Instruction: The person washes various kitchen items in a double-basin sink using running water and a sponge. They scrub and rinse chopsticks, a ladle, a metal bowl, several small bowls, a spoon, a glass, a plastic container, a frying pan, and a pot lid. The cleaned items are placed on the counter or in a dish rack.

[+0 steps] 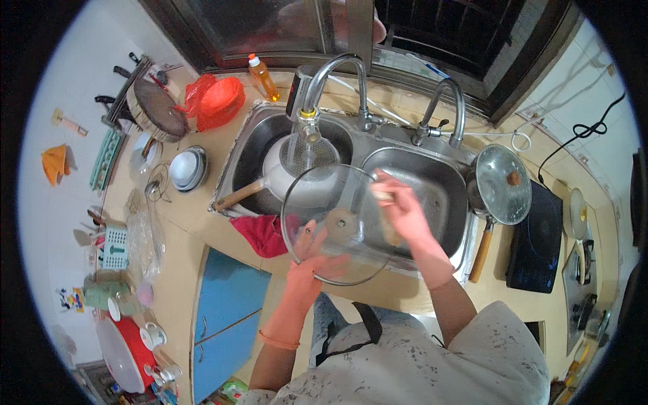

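A round glass pot lid (349, 192) with a metal rim is tilted over the front of the double sink. My left hand (311, 258), in a pink rubber glove, grips its lower left edge, and fingers show through the glass. My right hand (402, 207), gloved likewise, is at the lid's right edge with a small pale thing (383, 196) in its fingers, too blurred to name. Behind the lid, a pan (278, 162) with a wooden handle (238, 195) lies in the left basin (248, 147). Water seems to fall from the tall faucet (310, 126) onto it.
The right basin (440, 202) has a second faucet (445, 109). A lidded pot (501, 185) stands right of it, beside a black induction cooktop (539, 238). Left are stacked bowls (186, 168), a red plastic bag (215, 101) and a soap bottle (263, 78). A red cloth (260, 235) drapes the front edge.
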{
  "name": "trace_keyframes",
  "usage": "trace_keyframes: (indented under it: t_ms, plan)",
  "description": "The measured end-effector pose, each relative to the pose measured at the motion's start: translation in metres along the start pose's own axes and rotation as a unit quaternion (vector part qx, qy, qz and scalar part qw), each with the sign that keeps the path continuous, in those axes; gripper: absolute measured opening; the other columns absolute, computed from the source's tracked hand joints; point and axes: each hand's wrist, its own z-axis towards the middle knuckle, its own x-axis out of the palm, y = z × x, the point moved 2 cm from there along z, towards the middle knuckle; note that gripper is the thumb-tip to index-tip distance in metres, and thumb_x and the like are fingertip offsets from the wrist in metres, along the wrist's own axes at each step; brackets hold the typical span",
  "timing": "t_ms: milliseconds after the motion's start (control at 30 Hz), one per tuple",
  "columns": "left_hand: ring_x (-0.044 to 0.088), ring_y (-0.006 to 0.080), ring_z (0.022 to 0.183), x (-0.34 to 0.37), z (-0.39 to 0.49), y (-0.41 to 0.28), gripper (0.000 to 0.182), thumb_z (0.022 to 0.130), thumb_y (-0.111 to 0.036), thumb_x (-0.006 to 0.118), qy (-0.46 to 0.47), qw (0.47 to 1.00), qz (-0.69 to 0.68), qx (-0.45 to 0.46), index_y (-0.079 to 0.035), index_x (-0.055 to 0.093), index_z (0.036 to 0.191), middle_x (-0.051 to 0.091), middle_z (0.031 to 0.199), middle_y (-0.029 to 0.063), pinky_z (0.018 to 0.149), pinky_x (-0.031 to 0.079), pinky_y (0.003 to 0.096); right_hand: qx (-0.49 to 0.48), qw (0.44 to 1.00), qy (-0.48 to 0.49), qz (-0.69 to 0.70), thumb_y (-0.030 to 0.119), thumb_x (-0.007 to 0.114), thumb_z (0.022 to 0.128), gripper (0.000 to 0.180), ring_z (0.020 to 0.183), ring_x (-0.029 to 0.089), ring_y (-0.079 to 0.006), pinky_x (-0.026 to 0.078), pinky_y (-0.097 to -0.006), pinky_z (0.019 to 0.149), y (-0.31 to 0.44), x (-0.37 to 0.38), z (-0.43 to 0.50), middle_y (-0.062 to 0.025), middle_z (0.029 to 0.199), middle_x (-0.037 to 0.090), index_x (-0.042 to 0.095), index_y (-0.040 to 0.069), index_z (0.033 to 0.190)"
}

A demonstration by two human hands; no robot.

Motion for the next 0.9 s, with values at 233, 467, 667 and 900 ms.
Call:
trace_keyframes:
  t_ms: [233, 467, 667, 900]
  plan:
    - [0.066, 0.0339, 0.112, -0.022, 0.069, -0.029, 0.071, 0.08, 0.002, 0.055, 0.096, 0.988, 0.116, 0.024, -0.008, 0.04, 0.149, 0.058, 0.132, 0.0155, 0.089, 0.058, 0.0498, 0.039, 0.966, 0.164, 0.195, 0.031, 0.054, 0.102, 0.052, 0.146, 0.035, -0.0175, 0.032, -0.0344, 0.116, 0.079, 0.127, 0.021, -0.0099, 0.155, 0.045, 0.046, 0.014, 0.15]
    - [0.066, 0.0399, 0.112, -0.037, 0.086, -0.073, 0.087, 0.082, -0.004, 0.056, 0.215, 0.973, 0.065, -0.062, -0.013, 0.019, 0.16, 0.038, 0.156, 0.0192, 0.081, 0.061, 0.0491, 0.194, 0.961, 0.079, -0.183, 0.036, 0.045, 0.104, 0.056, 0.146, 0.035, -0.0301, 0.029, -0.0377, 0.12, 0.048, 0.101, 0.046, -0.0193, 0.157, 0.037, 0.042, 0.004, 0.149]
    - [0.071, 0.0328, 0.096, -0.039, 0.119, -0.098, 0.077, 0.081, 0.005, 0.054, 0.189, 0.975, 0.05, -0.107, -0.011, 0.037, 0.154, 0.06, 0.13, 0.0158, 0.078, 0.063, 0.0441, 0.239, 0.929, 0.128, -0.253, 0.026, 0.047, 0.102, 0.042, 0.136, 0.045, -0.0354, 0.038, -0.0387, 0.113, 0.057, 0.13, 0.038, -0.0214, 0.142, 0.049, 0.05, 0.002, 0.137]
    - [0.071, 0.0299, 0.096, -0.037, 0.12, -0.08, 0.087, 0.082, 0.001, 0.054, 0.262, 0.953, 0.032, -0.149, -0.014, 0.02, 0.16, 0.037, 0.156, 0.0186, 0.075, 0.063, 0.0425, -0.04, 0.952, -0.106, -0.285, 0.017, 0.055, 0.092, 0.057, 0.139, 0.044, -0.0398, 0.032, -0.0463, 0.118, 0.086, 0.101, 0.066, -0.0244, 0.147, 0.047, 0.045, 0.003, 0.147]
